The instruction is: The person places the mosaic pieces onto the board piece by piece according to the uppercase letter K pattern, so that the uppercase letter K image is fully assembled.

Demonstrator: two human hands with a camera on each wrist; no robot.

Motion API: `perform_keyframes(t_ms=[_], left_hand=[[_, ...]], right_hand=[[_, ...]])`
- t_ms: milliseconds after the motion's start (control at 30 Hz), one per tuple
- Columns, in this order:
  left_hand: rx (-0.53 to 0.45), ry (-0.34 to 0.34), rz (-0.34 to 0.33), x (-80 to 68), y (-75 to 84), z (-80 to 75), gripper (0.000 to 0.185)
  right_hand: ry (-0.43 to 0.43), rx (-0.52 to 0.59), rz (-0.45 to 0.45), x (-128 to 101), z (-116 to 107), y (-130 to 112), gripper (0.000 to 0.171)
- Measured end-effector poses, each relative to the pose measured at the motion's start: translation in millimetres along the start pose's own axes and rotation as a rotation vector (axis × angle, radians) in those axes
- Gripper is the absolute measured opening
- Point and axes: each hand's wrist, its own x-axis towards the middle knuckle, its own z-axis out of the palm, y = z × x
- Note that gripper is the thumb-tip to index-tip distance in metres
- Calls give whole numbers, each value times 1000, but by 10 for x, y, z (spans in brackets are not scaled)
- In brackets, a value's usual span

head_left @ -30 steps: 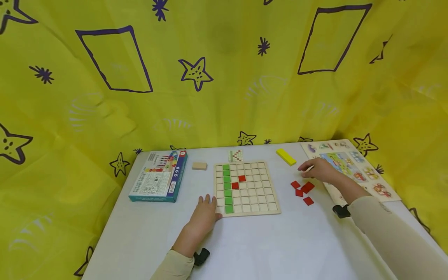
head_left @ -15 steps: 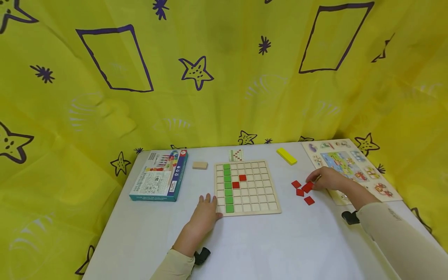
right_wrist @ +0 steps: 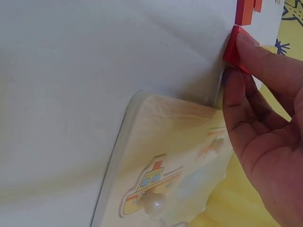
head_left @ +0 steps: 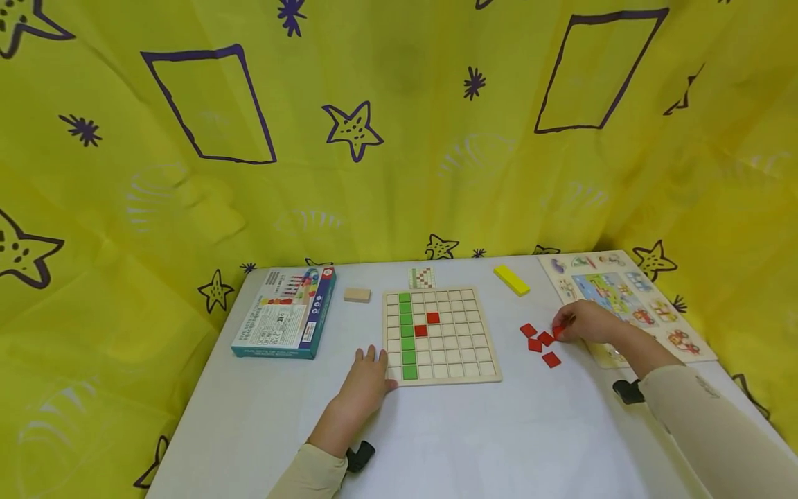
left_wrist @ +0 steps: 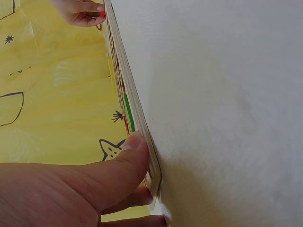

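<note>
Right hand [head_left: 589,323] pinches a red tile [right_wrist: 233,46] by its edges at the loose pile right of the grid board [head_left: 440,336]; thin, rigid, light, probably slick; left hand [head_left: 368,378], fingers relaxed, steadies the board's corner.

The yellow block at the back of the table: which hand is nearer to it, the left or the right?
Right. The right hand pinches a red tile just in front of the yellow block; the left hand rests at the grid board, farther away.

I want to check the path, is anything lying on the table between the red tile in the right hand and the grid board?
Only loose red tiles lie just beside the right hand pinching a red tile; beyond them, bare table reaches the grid board.
</note>
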Motion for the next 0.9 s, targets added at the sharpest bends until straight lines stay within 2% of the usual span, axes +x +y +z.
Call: perform_keyframes(t_ms=[167, 300, 533, 700, 900], left_hand=[[15, 0, 4, -6, 0, 6, 65], [4, 2, 2, -5, -6, 17, 65], [8, -5, -5, -12, -10, 11, 65], [-5, -9, -6, -18, -6, 8, 65], [9, -10, -15, -15, -7, 1, 64]], right_hand=[[46, 4, -10, 18, -45, 6, 11], [102, 28, -9, 127, -153, -68, 16], [144, 88, -22, 449, -241, -447, 22], [157, 110, -57, 676, -181, -712, 20], [133, 174, -79, 924, -35, -962, 19]])
